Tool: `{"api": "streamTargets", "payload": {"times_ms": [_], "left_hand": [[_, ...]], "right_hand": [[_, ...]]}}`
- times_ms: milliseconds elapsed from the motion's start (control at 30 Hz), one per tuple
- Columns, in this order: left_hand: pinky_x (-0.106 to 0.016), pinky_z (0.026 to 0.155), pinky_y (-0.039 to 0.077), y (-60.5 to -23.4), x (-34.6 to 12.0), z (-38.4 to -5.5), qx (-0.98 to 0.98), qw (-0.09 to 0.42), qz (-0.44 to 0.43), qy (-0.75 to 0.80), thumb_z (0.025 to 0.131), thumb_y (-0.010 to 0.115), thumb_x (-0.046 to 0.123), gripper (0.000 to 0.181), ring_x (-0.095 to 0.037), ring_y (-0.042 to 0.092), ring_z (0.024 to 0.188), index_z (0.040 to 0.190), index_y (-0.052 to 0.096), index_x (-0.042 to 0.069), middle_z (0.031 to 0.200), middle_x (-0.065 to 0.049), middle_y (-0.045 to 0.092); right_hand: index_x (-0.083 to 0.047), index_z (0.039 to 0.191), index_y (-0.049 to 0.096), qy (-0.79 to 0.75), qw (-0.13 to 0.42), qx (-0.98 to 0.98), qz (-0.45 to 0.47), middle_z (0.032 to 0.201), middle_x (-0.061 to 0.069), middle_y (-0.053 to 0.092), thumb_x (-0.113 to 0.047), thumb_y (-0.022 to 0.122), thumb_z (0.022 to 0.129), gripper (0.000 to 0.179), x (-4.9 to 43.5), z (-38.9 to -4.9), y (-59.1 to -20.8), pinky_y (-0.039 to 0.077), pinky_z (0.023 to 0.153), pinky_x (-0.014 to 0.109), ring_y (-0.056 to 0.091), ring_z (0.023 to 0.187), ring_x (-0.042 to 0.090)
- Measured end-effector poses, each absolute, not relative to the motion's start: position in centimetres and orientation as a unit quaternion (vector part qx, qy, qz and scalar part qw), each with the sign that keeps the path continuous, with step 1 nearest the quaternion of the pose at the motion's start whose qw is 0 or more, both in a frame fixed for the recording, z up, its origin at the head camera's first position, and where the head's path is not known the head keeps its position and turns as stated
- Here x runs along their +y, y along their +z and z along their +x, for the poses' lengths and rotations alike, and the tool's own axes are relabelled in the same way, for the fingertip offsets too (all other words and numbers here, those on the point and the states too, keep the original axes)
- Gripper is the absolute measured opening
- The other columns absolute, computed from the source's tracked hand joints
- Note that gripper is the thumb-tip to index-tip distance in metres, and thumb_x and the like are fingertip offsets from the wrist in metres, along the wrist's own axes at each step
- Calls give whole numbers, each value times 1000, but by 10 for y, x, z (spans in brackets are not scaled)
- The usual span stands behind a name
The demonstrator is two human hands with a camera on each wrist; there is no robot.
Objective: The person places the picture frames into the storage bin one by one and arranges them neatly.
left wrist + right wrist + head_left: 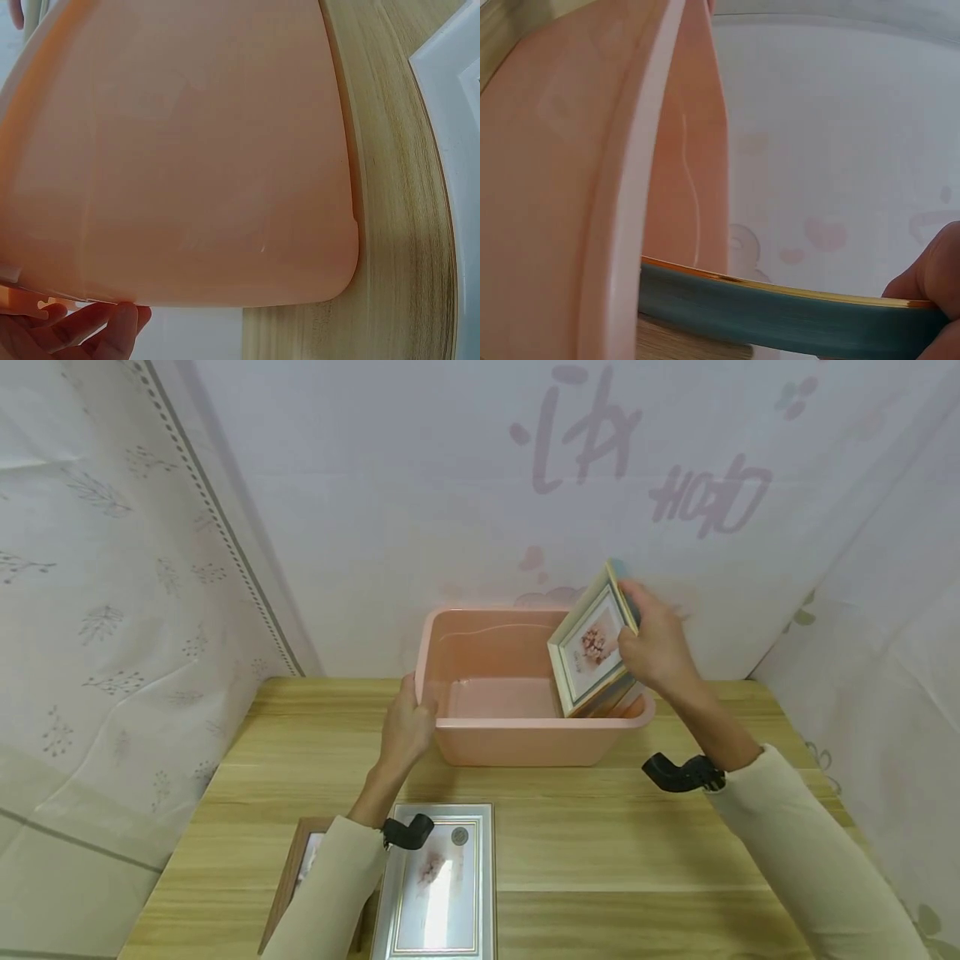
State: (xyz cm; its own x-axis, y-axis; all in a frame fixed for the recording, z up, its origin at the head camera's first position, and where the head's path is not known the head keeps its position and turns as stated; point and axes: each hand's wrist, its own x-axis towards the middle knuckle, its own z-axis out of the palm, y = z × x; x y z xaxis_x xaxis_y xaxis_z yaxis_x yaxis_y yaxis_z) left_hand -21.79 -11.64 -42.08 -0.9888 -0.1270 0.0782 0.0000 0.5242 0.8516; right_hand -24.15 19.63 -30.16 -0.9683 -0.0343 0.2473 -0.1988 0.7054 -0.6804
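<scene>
A pink plastic basin [525, 724] stands on the wooden table. My left hand [408, 727] grips its left rim; in the left wrist view the fingertips of that hand [82, 334] show at the basin's handle. With my right hand [660, 643] I hold a picture frame [573, 670] by its upper right side. It leans in the basin's right end, its flower print facing left. The right wrist view shows the teal, gold-trimmed edge of this picture frame [780, 315] beside the basin wall. A wood-coloured edge [682, 341] lies behind it, mostly hidden.
A silver-white picture frame [486, 877] lies face up near the table's front, with a small round grey mark on it. Left of it is a brown wooden picture frame [288, 877], partly covered by my left sleeve. Patterned cloth [360, 510] hangs behind and on both sides.
</scene>
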Motion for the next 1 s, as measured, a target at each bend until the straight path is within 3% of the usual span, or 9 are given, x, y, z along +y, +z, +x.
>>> {"api": "streamTargets", "payload": {"times_ms": [67, 167, 233, 433, 600, 733, 833, 900, 1000], "left_hand": [[-57, 91, 47, -421, -117, -218, -870, 66, 35, -488, 95, 48, 18, 52, -40, 60, 112, 145, 41, 3, 126, -24, 61], [-57, 91, 47, -420, -117, -217, -870, 67, 34, -487, 95, 47, 19, 53, -41, 60, 111, 145, 41, 3, 126, -24, 60], [-57, 92, 47, -420, -117, -217, -871, 68, 35, -485, 94, 47, 20, 54, -41, 60, 112, 145, 41, 3, 127, -25, 60], [-57, 94, 45, -421, -117, -217, -871, 74, 35, -484, 94, 46, 20, 53, -41, 59, 113, 144, 42, 2, 127, -24, 60], [-56, 94, 45, -421, -116, -218, -869, 71, 32, -488, 94, 45, 21, 53, -40, 58, 113, 144, 41, 2, 127, -23, 60], [-56, 94, 45, -422, -115, -218, -868, 72, 33, -490, 94, 45, 21, 53, -39, 59, 112, 144, 42, 2, 126, -23, 60], [-56, 93, 46, -422, -116, -217, -868, 73, 33, -491, 94, 46, 20, 53, -39, 59, 111, 143, 42, 2, 126, -23, 60], [-56, 93, 45, -422, -116, -217, -868, 74, 32, -490, 94, 46, 19, 52, -39, 59, 111, 143, 42, 2, 126, -23, 60], [-56, 92, 46, -421, -117, -216, -869, 71, 34, -489, 95, 46, 19, 52, -40, 59, 111, 144, 42, 2, 125, -24, 60]], "right_hand": [[-5, 154, 33, 373, 110, -919, 68, 154, 22, 38, 10, 42, 86, 70, 194, -244, -306, 46, 86, 46, 50, 120, 36], [-4, 153, 33, 364, 111, -922, 73, 153, 24, 39, 11, 41, 84, 71, 190, -247, -313, 45, 64, 40, 57, 95, 38], [-2, 153, 33, 360, 115, -923, 77, 152, 25, 39, 11, 41, 83, 72, 188, -249, -317, 44, 65, 39, 55, 93, 38], [6, 150, 33, 358, 116, -921, 98, 151, 29, 38, 15, 39, 80, 71, 183, -254, -330, 40, 97, 50, 42, 133, 41], [9, 146, 38, 345, 127, -923, 112, 148, 31, 41, 19, 39, 79, 68, 177, -256, -340, 34, 112, 54, 34, 141, 44], [6, 148, 36, 330, 115, -930, 110, 150, 30, 38, 18, 38, 83, 65, 170, -254, -347, 52, 83, 44, 61, 96, 41], [7, 148, 35, 323, 113, -933, 111, 149, 29, 37, 17, 38, 85, 64, 165, -252, -353, 44, 58, 37, 52, 72, 33], [8, 147, 35, 322, 120, -932, 116, 149, 30, 37, 18, 39, 85, 63, 162, -252, -356, 49, 62, 40, 57, 86, 37], [6, 149, 33, 320, 119, -932, 117, 150, 31, 35, 19, 45, 84, 67, 157, -252, -359, 52, 84, 49, 51, 119, 43]]}}
